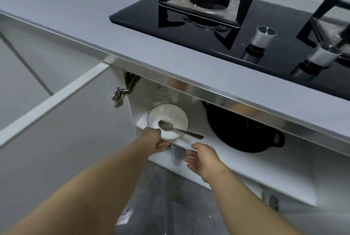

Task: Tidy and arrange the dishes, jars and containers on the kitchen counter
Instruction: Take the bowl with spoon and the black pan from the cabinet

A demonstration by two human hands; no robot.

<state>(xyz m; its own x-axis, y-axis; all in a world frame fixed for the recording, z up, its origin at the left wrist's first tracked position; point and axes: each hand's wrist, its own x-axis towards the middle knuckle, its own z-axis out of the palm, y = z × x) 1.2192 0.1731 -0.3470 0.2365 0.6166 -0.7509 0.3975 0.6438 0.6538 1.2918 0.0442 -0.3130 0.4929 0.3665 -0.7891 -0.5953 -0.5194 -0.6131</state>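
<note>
What you cannot make out from up here

Your left hand [153, 140] hides the near rim of the bowl [170, 114], and its fingertips vanish under it. The black wok [244, 134] loses its far side beneath the counter edge [217, 99]. Between your hands, a grey object [177, 156] below the shelf [223, 149] is too blurred to name; so is the clear thing [163, 94] behind the bowl. Your right hand [203, 160] has smeared fingers [190, 159]. The right burner [333, 16] and the cupboard door [56, 149] are cut by the frame edges.
</note>
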